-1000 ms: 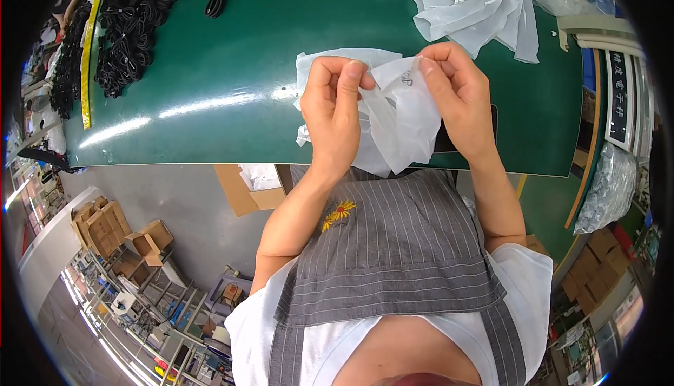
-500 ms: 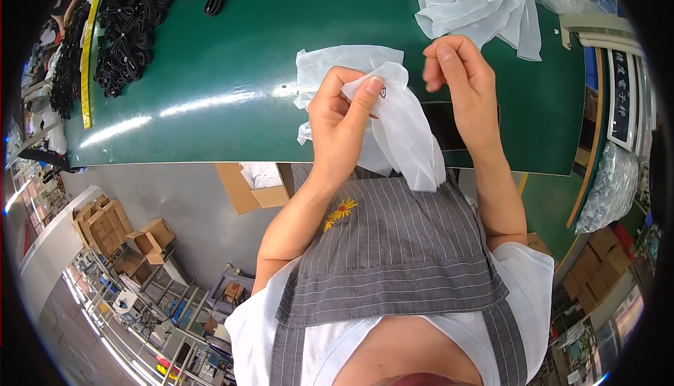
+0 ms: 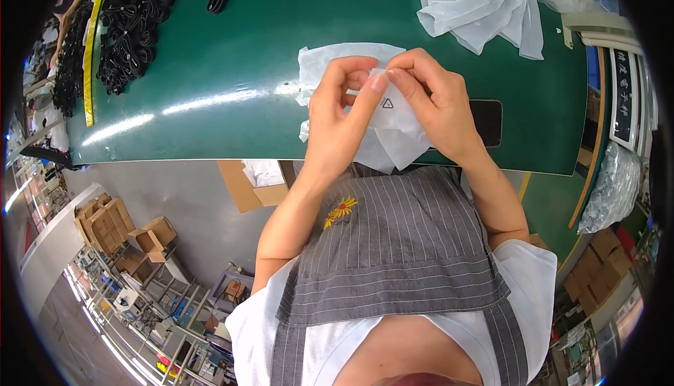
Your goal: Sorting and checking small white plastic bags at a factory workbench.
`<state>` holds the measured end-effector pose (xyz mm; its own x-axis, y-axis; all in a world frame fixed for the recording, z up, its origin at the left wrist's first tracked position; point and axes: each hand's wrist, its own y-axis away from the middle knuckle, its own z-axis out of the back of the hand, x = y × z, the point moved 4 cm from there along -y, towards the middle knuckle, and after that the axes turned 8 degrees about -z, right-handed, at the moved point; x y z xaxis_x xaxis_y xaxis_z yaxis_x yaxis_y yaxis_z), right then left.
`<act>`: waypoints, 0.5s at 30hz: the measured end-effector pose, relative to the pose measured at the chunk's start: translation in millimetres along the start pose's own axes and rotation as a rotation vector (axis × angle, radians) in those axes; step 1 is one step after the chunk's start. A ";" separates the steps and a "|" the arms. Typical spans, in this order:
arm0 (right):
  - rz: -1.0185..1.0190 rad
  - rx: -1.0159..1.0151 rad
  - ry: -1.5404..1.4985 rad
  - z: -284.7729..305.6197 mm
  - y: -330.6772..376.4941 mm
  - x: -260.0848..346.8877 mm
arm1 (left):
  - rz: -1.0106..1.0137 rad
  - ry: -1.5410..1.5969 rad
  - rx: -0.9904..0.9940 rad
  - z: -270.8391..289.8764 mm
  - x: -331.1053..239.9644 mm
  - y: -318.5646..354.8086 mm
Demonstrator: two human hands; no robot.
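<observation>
The left hand (image 3: pixel 340 115) and the right hand (image 3: pixel 439 108) meet over the near edge of the green table (image 3: pixel 232 56), each pinching with thumb and fingertips the top edge of a thin white plastic bag (image 3: pixel 393 129); both are closed on it, fingertips almost touching, and the bag hangs down between them toward the grey striped apron (image 3: pixel 393 245). More of the white film lies flat on the table behind the left hand, though whether it is part of the same bag cannot be told. A dark flat rectangle (image 3: pixel 486 122) lies on the table just beside the right wrist; a heap of similar white bags (image 3: pixel 477 3) sits well apart at the far right, and a pile of black looped bands (image 3: pixel 133 21) at the far left. The film looks slippery and thin; pinched so close to its edge, it could slide out of one grip and drop off the table, or tear if the hands pull apart too sharply.
</observation>
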<state>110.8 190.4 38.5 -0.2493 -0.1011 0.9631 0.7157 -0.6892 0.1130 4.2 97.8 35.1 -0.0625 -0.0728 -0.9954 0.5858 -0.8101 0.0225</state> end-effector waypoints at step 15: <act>-0.278 0.046 -0.283 30.5 11.2 -33.5 | -0.213 -0.063 -0.378 38.8 18.7 -10.9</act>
<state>147.0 207.9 14.9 -0.2525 0.2904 0.9230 0.6762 -0.6293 0.3830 -34.7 82.7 19.9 -0.2561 0.0281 -0.9662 0.8082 -0.5422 -0.2300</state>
